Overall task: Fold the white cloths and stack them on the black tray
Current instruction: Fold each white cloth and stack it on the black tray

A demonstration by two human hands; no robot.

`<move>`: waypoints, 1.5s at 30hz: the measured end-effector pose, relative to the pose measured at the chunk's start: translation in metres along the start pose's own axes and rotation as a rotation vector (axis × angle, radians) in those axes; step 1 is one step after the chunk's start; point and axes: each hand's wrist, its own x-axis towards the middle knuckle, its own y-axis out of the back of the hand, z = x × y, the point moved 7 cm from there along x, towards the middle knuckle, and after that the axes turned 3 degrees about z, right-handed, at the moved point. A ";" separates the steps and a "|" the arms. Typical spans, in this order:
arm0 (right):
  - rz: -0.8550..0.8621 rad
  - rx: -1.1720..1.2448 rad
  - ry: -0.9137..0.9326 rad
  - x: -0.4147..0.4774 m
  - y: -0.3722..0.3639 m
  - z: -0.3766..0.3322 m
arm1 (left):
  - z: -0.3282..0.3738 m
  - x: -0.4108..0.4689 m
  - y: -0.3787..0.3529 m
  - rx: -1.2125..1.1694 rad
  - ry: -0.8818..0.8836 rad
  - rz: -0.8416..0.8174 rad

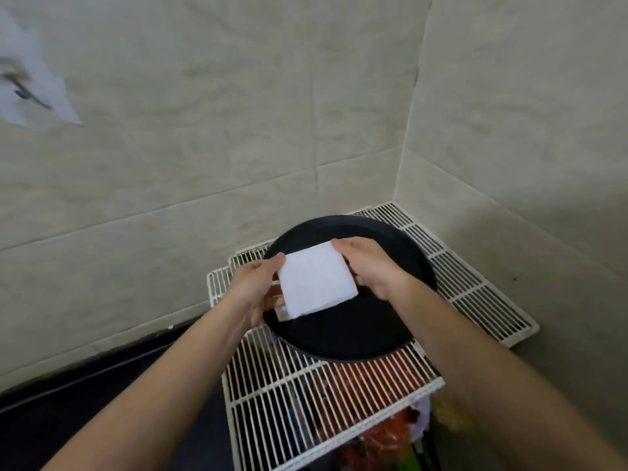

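1. White cloth (317,280), folded to a rough square, sits between my two hands over the far-left part of the black tray (356,334). The tray rests on a white wire rack (306,402) in the corner by the tiled wall. I can't tell whether the cloth's underside is touching the tray yet.
2. I judge this step to be setting the folded piece down. To do it well, I'd keep both edges level and lower it flat, so the layers don't slide apart.
3. A lower layer peeks out at the near-left corner. I'd square that up before letting go, or the stack will probably start crooked.
4. I'd place it nearer the tray's centre than its rim, leaving room for the later cloths to sit straight on top.
5. My left hand (253,283) pinches the cloth's left edge, thumb on top and fingers tucked beneath.
6. My right hand (370,266) grips the right edge, curled around it. Its fingertips are mostly hidden behind the fabric.
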 end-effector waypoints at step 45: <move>0.102 -1.017 0.803 -0.015 -0.064 -0.022 | -0.020 -0.032 0.112 1.104 -0.637 0.324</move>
